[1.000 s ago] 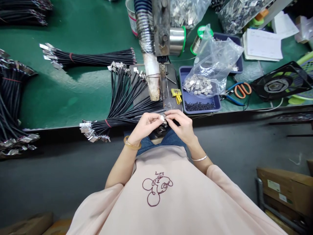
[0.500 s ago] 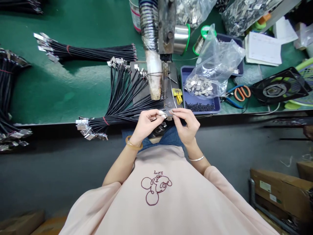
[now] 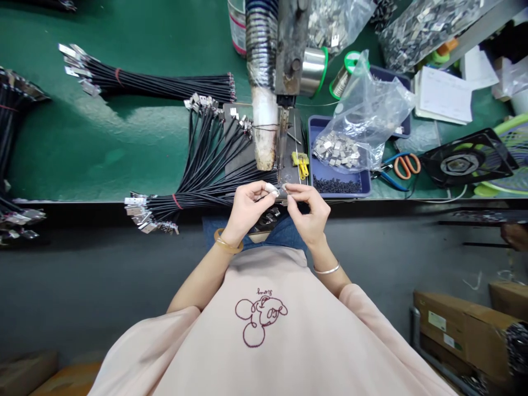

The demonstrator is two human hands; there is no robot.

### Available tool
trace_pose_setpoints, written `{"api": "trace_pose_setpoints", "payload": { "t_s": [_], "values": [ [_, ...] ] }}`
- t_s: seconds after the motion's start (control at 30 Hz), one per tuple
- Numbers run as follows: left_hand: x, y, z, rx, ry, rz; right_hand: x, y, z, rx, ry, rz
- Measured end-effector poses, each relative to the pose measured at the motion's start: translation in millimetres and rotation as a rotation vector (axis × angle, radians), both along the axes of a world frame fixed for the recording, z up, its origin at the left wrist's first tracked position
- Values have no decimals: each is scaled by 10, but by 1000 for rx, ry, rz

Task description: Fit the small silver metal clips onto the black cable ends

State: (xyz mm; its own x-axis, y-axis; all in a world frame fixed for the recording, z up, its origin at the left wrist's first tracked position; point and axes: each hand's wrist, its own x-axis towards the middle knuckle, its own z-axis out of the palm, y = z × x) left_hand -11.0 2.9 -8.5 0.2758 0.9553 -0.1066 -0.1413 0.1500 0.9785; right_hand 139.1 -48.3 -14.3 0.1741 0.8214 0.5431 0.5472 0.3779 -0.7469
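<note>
My left hand is closed in a pinch at the bench's front edge, its thumb and finger on something too small to make out. Facing it, my right hand also pinches, and the fingertips of both hands nearly meet. Whatever lies between them is mostly hidden. Just beyond the fingers stands a soldering fixture with a metal tip. Black cables with metal connectors fan out to the left of my left hand, bound by a red tie. A yellow clip-like piece lies beyond my right hand.
A blue tray holds small connector shells and black bits under a clear plastic bag. Pliers and a black fan lie further right. A wrapped hose hangs over the bench. Another cable bundle lies at the back left.
The view has shifted slightly. Both hands stay at the same spot with their fingertips close together; only small finger movement shows.
</note>
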Motion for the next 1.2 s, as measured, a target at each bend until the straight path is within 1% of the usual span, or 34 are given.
{"api": "trace_pose_setpoints", "payload": {
  "t_s": [0.23,0.4,0.77,0.97,1.1,1.2],
  "values": [
    [51,10,-31,-7,22,51,5,53,-51,124,-219,47],
    [89,27,-33,26,31,90,21,90,-58,162,-313,38],
    [90,12,2,31,34,152,-3,110,-25,178,-348,43],
    [85,5,-17,3,40,137,18,96,-58,175,-385,41],
    [83,5,-38,18,53,111,23,76,-77,150,-390,34],
    [77,0,-45,31,58,106,26,73,-58,157,-385,40]
  ]
}}
